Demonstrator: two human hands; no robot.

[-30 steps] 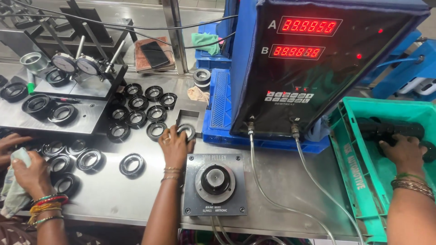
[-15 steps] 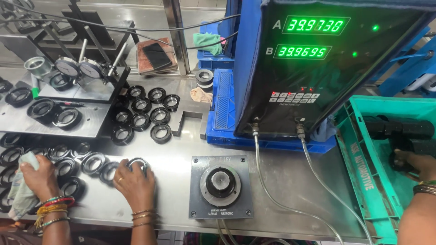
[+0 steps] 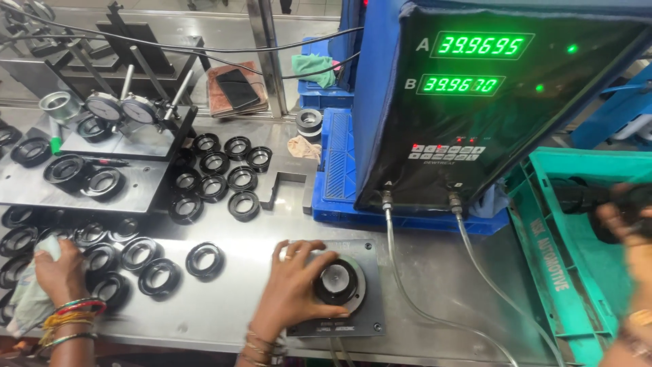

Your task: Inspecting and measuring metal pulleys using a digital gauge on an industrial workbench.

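The brushed, dull-shining steel desk [image 3: 224, 306] carries glossy black metal rings [image 3: 204, 260] with bright machined bores. The grey gauge plate [image 3: 370, 289] looks matt metal. The teal crate [image 3: 543, 272] is smooth moulded plastic, the blue tray [image 3: 337, 163] ribbed plastic. A pale soft cloth [image 3: 30, 299] is crumpled.

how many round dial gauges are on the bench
2: one dial gauge, the other just right of it, both on the black stand at back left; none looks hidden
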